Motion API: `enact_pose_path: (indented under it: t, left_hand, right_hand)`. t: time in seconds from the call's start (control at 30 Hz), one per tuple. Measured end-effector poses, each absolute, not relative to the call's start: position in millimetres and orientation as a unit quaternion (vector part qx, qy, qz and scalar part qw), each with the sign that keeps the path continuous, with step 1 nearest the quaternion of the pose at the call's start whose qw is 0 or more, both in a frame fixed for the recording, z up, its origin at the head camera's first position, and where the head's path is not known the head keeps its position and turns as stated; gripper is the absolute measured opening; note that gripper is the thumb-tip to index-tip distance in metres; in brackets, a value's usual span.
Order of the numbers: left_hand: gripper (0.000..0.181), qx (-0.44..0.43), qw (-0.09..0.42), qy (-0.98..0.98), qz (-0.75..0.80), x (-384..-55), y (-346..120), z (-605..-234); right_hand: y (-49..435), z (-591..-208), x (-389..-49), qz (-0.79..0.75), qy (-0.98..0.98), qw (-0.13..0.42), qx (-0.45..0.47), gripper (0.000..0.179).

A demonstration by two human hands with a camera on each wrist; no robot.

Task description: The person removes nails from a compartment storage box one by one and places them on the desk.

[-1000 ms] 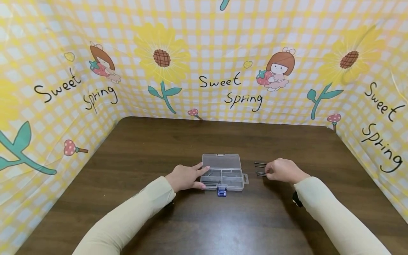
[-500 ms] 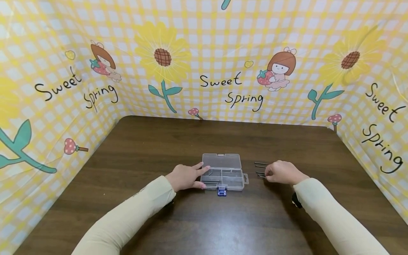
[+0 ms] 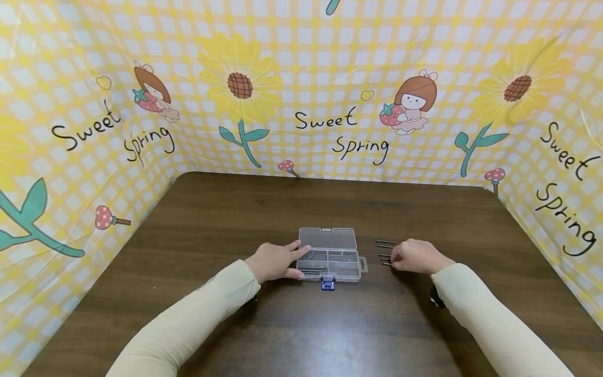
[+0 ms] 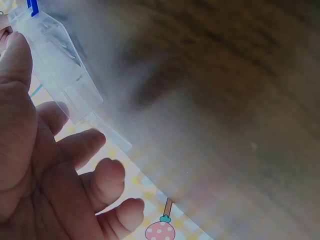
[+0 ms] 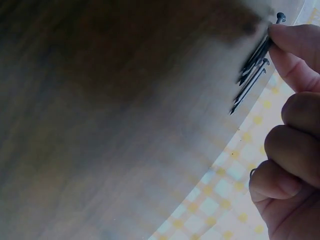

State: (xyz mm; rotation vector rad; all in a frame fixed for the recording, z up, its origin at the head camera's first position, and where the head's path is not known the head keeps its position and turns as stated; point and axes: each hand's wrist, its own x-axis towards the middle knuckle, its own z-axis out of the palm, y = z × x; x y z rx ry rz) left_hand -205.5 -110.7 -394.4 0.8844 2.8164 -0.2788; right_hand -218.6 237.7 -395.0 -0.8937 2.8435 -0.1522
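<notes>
A clear plastic compartment box (image 3: 360,273) lies open on the table, its lid (image 3: 327,239) tipped back and its blue latch (image 3: 328,284) facing the person. My left hand (image 3: 275,261) rests at the box's left side with spread fingers, the thumb at the front corner. Several nails lie in the front left compartment, and a small piece shows behind them. To the right of the box, more dark nails (image 3: 385,246) lie roughly side by side. My right hand (image 3: 416,256) pinches a nail (image 5: 281,18) near its head between thumb and index finger; other nails (image 5: 248,89) lie close beside it.
A dark wood-grain table (image 3: 212,209) carries everything. Yellow checked cloth (image 3: 325,68) rises along its back and both sides. A hanging tab (image 3: 363,264) sticks out from the box's right side, toward the loose nails.
My right hand has shifted slightly toward the person, and the nearest nail has come apart from the one behind it. My left hand and the box stay put.
</notes>
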Motion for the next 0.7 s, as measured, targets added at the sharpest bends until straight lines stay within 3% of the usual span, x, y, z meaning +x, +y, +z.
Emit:
enact_pose_path:
  t: [0.7]
  left_hand:
    - [0.075, 0.296, 0.092, 0.946, -0.089, -205.8, -109.7, -393.4]
  right_hand:
    - [240.2, -394.5, -222.1, -0.053, 0.949, 0.09, -0.299, 0.003]
